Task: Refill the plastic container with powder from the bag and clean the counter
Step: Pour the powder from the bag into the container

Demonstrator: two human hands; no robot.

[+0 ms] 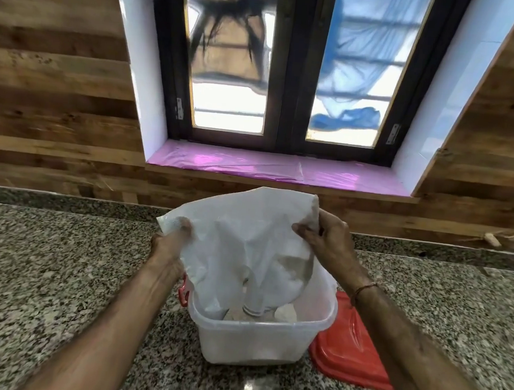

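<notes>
Above the plastic container [255, 344], the left hand [169, 243] is gripping one raised corner of the white bag [246, 234], with its fingers curled around the thin plastic. The right hand [323, 238] is pinching the other raised corner, up over the container's far right side. Both hands are holding the bag upside down, so its open mouth is hanging down inside the container.

Pale powder [285, 314] is lying in lumps at the bottom of the container, right under the bag's mouth. A little more seems to be hiding in the bag's folds.

The pouring is looking almost done. To do it well, the hands are best holding the mouth low inside the container and giving small, soft shakes, so no dust is puffing over the walls. Pulling the corners apart is likely helping the folds open and let the last bits slide out.

Just right of the container, a red lid [350, 358] is lying flat on the speckled counter [41, 269]. Whether powder is lying on the counter around the container is too hard to tell.
</notes>
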